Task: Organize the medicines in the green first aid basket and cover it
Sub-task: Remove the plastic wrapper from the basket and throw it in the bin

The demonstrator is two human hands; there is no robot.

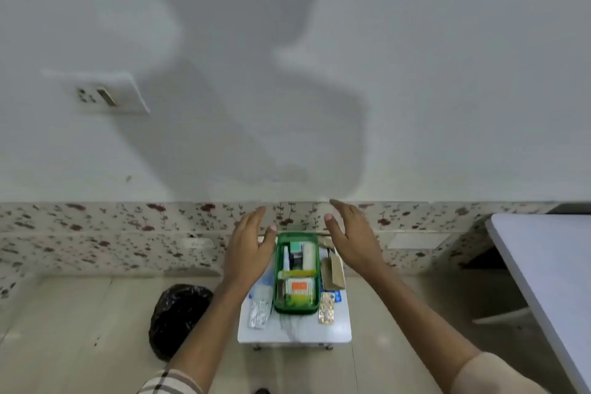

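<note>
The green first aid basket (297, 307) stands uncovered on the small surface (294, 331), packed with boxes and a bottle. A silver blister strip (258, 313) lies left, an orange blister strip (327, 309) right.

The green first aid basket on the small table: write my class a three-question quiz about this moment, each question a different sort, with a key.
1. True or false: the green first aid basket already has its cover on.
2. Which lies on the small table right of the basket? A) gold blister pack B) scissors C) thermometer
3. Fill in: the left hand and right hand are both ____, holding nothing.

Key: 1 false, its contents show; 2 A; 3 open.
</note>
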